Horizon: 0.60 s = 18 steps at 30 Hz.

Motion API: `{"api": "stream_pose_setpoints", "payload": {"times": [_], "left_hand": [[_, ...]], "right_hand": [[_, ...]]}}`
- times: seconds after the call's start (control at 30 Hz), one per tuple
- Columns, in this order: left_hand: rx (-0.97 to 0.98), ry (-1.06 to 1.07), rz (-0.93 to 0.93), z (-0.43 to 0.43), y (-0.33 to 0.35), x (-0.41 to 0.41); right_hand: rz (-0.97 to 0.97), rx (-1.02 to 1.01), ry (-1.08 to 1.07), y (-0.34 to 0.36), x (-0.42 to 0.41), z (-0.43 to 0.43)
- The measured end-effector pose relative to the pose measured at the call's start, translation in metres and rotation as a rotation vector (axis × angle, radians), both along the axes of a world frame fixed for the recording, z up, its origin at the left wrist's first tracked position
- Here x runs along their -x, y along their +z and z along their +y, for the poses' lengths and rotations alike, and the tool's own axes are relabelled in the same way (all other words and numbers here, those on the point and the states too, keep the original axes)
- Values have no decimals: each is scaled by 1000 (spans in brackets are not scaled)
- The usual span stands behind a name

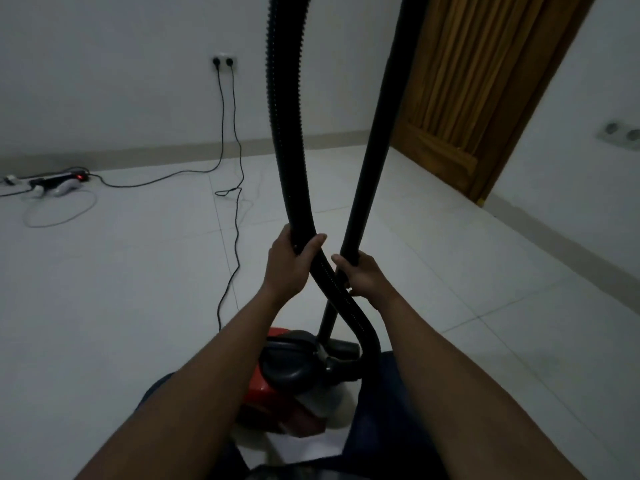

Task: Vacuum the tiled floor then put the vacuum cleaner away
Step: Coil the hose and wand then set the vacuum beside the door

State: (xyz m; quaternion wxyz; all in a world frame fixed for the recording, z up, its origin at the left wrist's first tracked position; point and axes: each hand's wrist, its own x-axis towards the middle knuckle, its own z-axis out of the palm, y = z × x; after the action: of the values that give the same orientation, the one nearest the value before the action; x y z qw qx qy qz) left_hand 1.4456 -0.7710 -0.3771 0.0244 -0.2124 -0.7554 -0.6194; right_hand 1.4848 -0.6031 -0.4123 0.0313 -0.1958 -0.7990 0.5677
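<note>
No bin, box or other container shows anywhere in the frame. At the bottom centre the red vacuum cleaner [277, 382] sits on the tiled floor [121, 289], between the person's legs, with its dark grey top facing up.

From its front a ribbed black hose [285, 133] curves up through the middle of the frame and runs off the top edge. The left hand [289, 263] is clenched around this hose just below centre, thumb on the right side and fingers wrapped behind it. Just beside it, the right hand [363, 275] grips the smooth black tube [384, 116], which rises at a slant to the top edge and drops below the hand toward the cleaner. Below the hands the hose crosses in front of the tube.

A thin black power cord [235, 244] trails from the cleaner's left side across the floor up to a wall socket [224, 61] in the upper centre-left. At the left edge a power strip [59, 178] with a red light lies by the skirting. A wooden door [485, 81] fills the upper right.
</note>
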Motion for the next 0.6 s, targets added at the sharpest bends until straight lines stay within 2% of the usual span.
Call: {"api": "stream_pose_setpoints", "payload": {"times": [0.27, 0.4, 0.5, 0.6], "left_hand": [[17, -53, 3, -5, 8, 4], [6, -80, -118, -4, 10, 16], [14, -79, -159, -5, 7, 24], [26, -69, -174, -8, 7, 37]], "right_hand": [[23, 201, 24, -9, -20, 2], [4, 176, 4, -11, -11, -3], [18, 132, 71, -21, -8, -10], [59, 12, 130, -32, -1, -21]]}}
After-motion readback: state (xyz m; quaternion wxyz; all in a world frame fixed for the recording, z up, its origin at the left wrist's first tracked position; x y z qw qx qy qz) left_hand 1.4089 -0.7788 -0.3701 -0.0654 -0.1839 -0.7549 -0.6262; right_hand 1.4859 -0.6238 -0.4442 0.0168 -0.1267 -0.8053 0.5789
